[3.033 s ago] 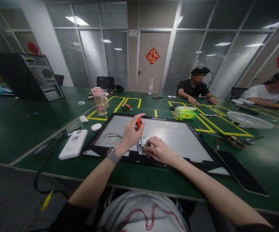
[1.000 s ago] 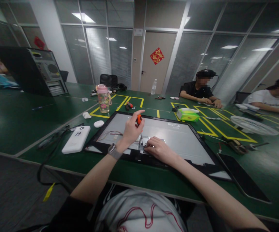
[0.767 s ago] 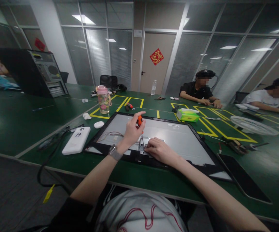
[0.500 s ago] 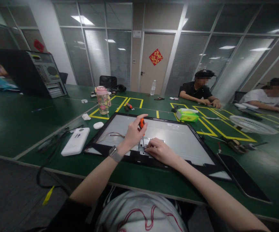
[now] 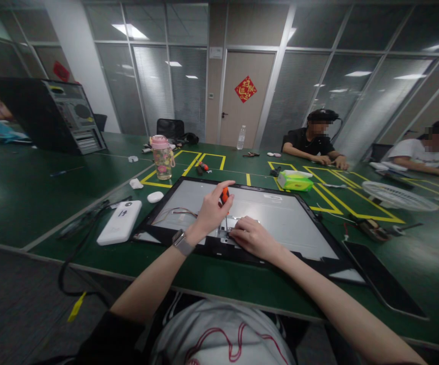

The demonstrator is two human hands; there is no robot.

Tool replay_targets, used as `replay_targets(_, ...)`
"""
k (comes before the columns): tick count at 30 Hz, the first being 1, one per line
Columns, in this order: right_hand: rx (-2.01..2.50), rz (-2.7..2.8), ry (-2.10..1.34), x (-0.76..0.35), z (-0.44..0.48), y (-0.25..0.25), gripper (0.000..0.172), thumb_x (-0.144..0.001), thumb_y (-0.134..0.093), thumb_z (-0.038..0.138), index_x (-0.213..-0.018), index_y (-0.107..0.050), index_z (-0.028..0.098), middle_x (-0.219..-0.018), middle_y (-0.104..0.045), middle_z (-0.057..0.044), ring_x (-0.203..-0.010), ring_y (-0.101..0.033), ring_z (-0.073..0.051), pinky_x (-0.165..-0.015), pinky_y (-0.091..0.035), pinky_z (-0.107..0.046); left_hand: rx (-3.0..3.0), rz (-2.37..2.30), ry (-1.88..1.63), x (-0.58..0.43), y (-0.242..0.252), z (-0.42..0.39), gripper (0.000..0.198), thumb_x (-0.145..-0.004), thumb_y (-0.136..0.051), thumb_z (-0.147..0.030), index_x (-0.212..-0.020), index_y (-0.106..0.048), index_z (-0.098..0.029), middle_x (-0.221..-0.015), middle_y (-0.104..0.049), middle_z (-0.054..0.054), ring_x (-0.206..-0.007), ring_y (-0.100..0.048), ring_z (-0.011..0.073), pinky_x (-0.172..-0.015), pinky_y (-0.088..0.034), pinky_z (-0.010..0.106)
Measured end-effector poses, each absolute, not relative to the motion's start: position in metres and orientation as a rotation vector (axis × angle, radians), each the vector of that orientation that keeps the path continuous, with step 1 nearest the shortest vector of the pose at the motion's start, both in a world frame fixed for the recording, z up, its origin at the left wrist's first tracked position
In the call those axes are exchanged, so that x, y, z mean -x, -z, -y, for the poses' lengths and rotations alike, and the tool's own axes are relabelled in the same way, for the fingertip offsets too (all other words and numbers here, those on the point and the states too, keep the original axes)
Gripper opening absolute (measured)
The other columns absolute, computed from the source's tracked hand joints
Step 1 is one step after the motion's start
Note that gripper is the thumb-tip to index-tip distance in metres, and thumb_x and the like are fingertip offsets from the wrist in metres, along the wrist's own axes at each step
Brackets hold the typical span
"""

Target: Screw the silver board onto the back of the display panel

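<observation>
My left hand (image 5: 212, 207) is closed round the orange and black handle of a screwdriver (image 5: 225, 194). The screwdriver stands nearly upright, its shaft pointing down at a small metal bracket (image 5: 224, 239) by the near edge of a display panel (image 5: 280, 218). The panel lies flat, grey with a black frame, and thin wires cross its left part. Beside the screwdriver's tip, my right hand (image 5: 254, 236) rests on the panel with bent fingers drawn together at the bracket. What those fingertips hold, if anything, is hidden.
Left of the panel lie a white power bank (image 5: 119, 223), a white case (image 5: 155, 196) and a drink bottle (image 5: 161, 158). A black tablet-like slab (image 5: 382, 276) and a white fan grille (image 5: 399, 196) are on the right. A computer tower (image 5: 48, 114) stands far left; co-workers sit across the table.
Both hands stay at the bracket, with the screwdriver still upright in my left hand. Only a very slight shift of the hands and screwdriver to the right shows.
</observation>
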State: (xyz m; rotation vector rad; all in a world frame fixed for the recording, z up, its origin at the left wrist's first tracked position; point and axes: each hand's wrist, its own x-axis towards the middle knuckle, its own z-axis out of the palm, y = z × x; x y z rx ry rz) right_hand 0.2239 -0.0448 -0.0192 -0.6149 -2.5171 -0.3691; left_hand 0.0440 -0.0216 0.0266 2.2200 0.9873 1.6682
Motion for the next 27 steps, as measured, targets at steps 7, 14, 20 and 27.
replay_targets(7,0.626,2.551,0.329,-0.2234,0.0459,0.0174,0.019,-0.091,-0.049,0.014,-0.088,-0.068,0.014,-0.077,-0.06,-0.008,-0.072,-0.05,-0.017,-0.065,-0.039,-0.03,-2.179,-0.965,-1.653,-0.0452,-0.0266,0.0228,0.032,-0.09,-0.05,-0.026,-0.122,-0.053,-0.021,-0.081,-0.055,-0.002,-0.06,-0.05,0.0062,-0.059,-0.044,0.016)
replay_targets(14,0.644,2.56,0.309,-0.2232,0.0448,0.0192,0.017,-0.09,-0.051,0.014,-0.089,-0.068,0.015,-0.078,-0.059,-0.008,-0.073,-0.05,-0.017,-0.066,-0.039,-0.03,-2.222,-0.973,-1.598,-0.0474,-0.0232,0.0226,0.033,-0.09,-0.05,-0.027,-0.123,-0.052,-0.021,-0.076,-0.054,-0.003,-0.063,-0.052,0.0078,-0.063,-0.046,0.018)
replay_targets(20,0.644,2.553,0.309,-0.2222,0.0451,0.0192,0.019,-0.091,-0.05,0.014,-0.088,-0.068,0.015,-0.078,-0.058,-0.007,-0.072,-0.049,-0.017,-0.066,-0.039,-0.03,-2.252,-0.968,-1.591,-0.0483,-0.0228,0.0241,0.034,-0.09,-0.05,-0.025,-0.124,-0.052,-0.021,-0.077,-0.055,-0.003,-0.061,-0.051,0.0076,-0.062,-0.046,0.018)
replay_targets(27,0.65,2.541,0.328,-0.2226,0.0449,0.0206,0.018,-0.09,-0.051,0.014,-0.088,-0.069,0.016,-0.076,-0.057,-0.007,-0.071,-0.048,-0.017,-0.064,-0.037,-0.03,-2.341,-0.945,-1.591,-0.05,-0.0204,0.0247,0.035,-0.089,-0.051,-0.023,-0.124,-0.052,-0.022,-0.086,-0.06,-0.001,-0.068,-0.053,0.0084,-0.068,-0.047,0.019)
